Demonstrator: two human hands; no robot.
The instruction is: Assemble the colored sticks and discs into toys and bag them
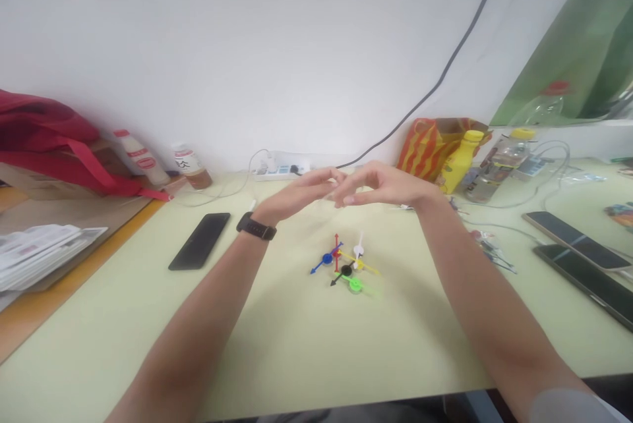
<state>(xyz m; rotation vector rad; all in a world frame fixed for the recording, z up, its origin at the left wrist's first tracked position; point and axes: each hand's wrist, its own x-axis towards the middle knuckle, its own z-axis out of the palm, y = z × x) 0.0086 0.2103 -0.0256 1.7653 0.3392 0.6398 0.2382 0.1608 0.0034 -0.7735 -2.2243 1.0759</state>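
Observation:
My left hand (306, 192), with a black watch (256, 226) on the wrist, reaches in above the table and meets my right hand (378, 184). The fingertips of both come together, bent and pinched. A faint, clear patch shows just under them, too blurred to name. Below the hands, nearer to me, lies a loose cluster of plastic arrow spinners: a blue one (327, 259), a red one (337, 243), a white one (359, 250), a yellow one (368, 268), a black one (346, 271) and a bright green one (355, 285). Neither hand touches them.
On the left are a black phone (200, 242), papers (44, 253), a red bag (44, 126) and two bottles. A power strip (283, 170) sits by the wall. Rightward stand a striped bag (418, 144), a yellow bottle (459, 163), a clear bottle (502, 166) and two phones (586, 281).

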